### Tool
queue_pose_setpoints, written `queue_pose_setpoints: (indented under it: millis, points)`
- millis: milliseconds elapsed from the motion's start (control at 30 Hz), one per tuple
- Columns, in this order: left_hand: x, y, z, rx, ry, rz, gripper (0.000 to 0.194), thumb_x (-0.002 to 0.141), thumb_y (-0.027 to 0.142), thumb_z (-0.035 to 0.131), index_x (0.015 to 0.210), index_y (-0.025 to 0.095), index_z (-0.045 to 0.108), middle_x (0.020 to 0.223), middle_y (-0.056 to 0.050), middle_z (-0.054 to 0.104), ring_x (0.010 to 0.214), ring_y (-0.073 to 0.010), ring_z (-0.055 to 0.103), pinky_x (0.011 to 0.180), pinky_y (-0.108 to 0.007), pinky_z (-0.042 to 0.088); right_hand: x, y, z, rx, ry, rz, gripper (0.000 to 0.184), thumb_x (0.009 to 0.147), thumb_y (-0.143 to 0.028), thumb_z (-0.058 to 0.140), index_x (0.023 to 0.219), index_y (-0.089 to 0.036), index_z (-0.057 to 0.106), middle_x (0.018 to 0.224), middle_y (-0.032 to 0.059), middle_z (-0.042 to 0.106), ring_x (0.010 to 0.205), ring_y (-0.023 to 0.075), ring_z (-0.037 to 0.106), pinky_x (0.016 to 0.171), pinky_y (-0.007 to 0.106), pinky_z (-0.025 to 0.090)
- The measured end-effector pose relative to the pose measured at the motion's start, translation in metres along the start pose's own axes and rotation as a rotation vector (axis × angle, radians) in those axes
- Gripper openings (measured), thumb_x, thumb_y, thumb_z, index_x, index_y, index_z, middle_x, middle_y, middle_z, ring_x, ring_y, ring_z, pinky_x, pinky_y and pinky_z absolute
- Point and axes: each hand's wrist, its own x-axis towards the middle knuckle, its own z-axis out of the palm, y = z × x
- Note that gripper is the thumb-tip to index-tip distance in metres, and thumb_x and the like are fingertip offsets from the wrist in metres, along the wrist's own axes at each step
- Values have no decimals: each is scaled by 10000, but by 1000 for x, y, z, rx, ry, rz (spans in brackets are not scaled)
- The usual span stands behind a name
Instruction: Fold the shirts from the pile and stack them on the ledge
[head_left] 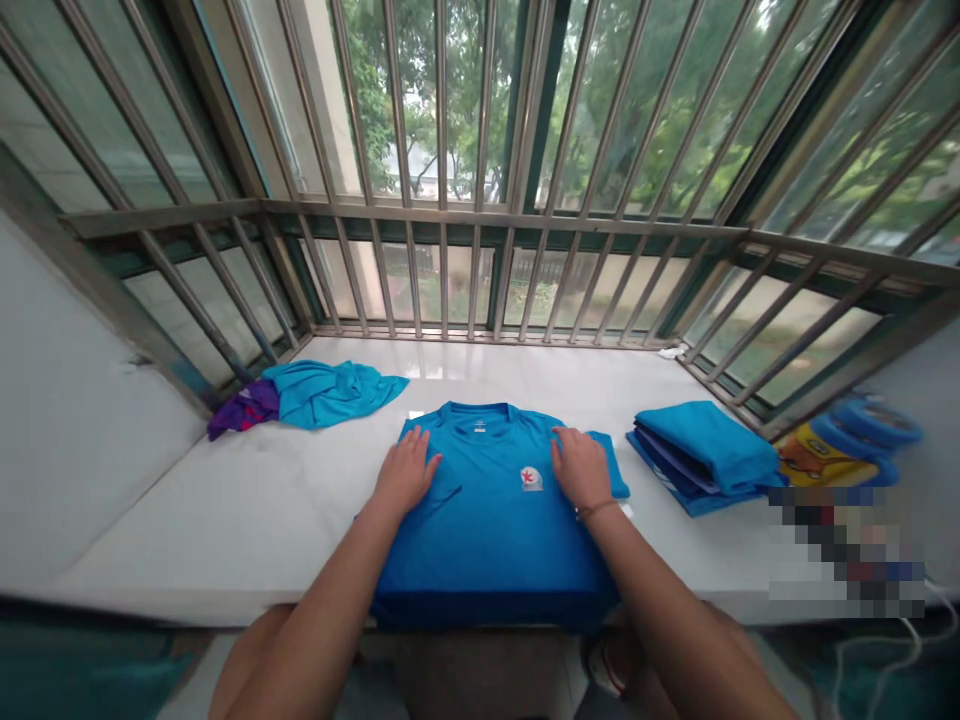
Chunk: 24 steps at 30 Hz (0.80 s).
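My left hand (405,472) lies flat on the left chest of a blue T-shirt (487,535), its fingers spread. My right hand (581,468) rests on the shirt's other side, next to the folded-in sleeve, and wears a thin bracelet. Neither hand grips anything. The shirt lies face up on a white stone sill (225,530), its collar away from me and its body folded over. It has a small white and red badge (532,479) on the chest. Its front edge reaches the sill's near edge.
A crumpled teal garment (330,393) with purple cloth (246,410) lies at the back left. A stack of folded blue shirts (701,455) sits to the right, beside a yellow and blue item (847,440). Steel window bars (442,120) run behind the sill. A pixelated patch (844,550) covers the right end.
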Motion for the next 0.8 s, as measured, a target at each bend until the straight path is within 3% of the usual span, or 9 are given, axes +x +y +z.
queue_pose_setpoints:
  millis: [100, 167, 300, 467, 600, 667, 733, 800]
  points:
    - [14, -5, 6, 56, -35, -93, 716, 1092, 535, 380, 1671, 115, 422, 1774, -179, 309, 1655, -354, 294, 1328, -604, 298, 3, 53, -7, -187, -97, 238, 470, 1088, -319, 522, 1501, -100, 567, 1463, 224, 640, 1280, 323, 632, 1008, 383, 483]
    - [16, -11, 9, 76, -23, -104, 741, 1090, 571, 358, 1688, 135, 398, 1788, -156, 283, 1667, -340, 266, 1340, -590, 273, 5, 74, -5, -231, -177, 295, 548, 1082, -368, 550, 1539, -66, 528, 1486, 257, 618, 1322, 341, 615, 1017, 387, 489]
    - [12, -17, 11, 99, -11, -130, 766, 1079, 606, 351, 1701, 160, 380, 1793, -147, 274, 1668, -336, 264, 1340, -592, 266, 7, 93, -1, -156, -276, 364, 504, 1099, -422, 510, 1486, -112, 597, 1319, 232, 723, 1248, 329, 677, 996, 384, 504]
    - [10, -17, 8, 88, -15, -146, 764, 1074, 622, 350, 1697, 183, 391, 1796, -145, 263, 1666, -351, 264, 1329, -615, 271, 15, 101, -7, -90, -308, 502, 360, 1048, -322, 535, 1155, -51, 747, 1114, 279, 768, 1061, 339, 759, 882, 373, 522]
    - [9, -15, 5, 87, -8, -144, 762, 1072, 616, 353, 1693, 177, 399, 1792, -149, 276, 1666, -359, 261, 1329, -621, 266, 16, 93, -20, -32, -231, 543, 424, 1092, -368, 436, 1220, -65, 703, 1111, 249, 770, 1013, 306, 761, 815, 336, 504]
    - [9, -14, 4, 84, -5, -146, 754, 1072, 612, 357, 1692, 185, 402, 1790, -146, 286, 1667, -355, 259, 1331, -616, 265, 10, 77, -28, 26, -115, 513, 447, 1115, -404, 399, 1306, -90, 653, 1104, 210, 772, 977, 284, 754, 799, 322, 490]
    - [9, -13, 4, 81, -8, -152, 755, 1071, 615, 353, 1694, 190, 397, 1791, -141, 288, 1671, -351, 247, 1333, -613, 260, -5, 49, -33, 114, 7, 357, 399, 1115, -403, 430, 1322, -133, 638, 1084, 167, 773, 959, 267, 740, 815, 314, 483]
    - [9, -13, 4, 80, -6, -156, 758, 1072, 621, 339, 1694, 192, 396, 1794, -138, 283, 1676, -357, 228, 1331, -632, 251, -27, 15, -38, 189, 18, 56, 292, 1085, -342, 520, 1289, -187, 660, 1094, 133, 775, 981, 261, 724, 864, 323, 488]
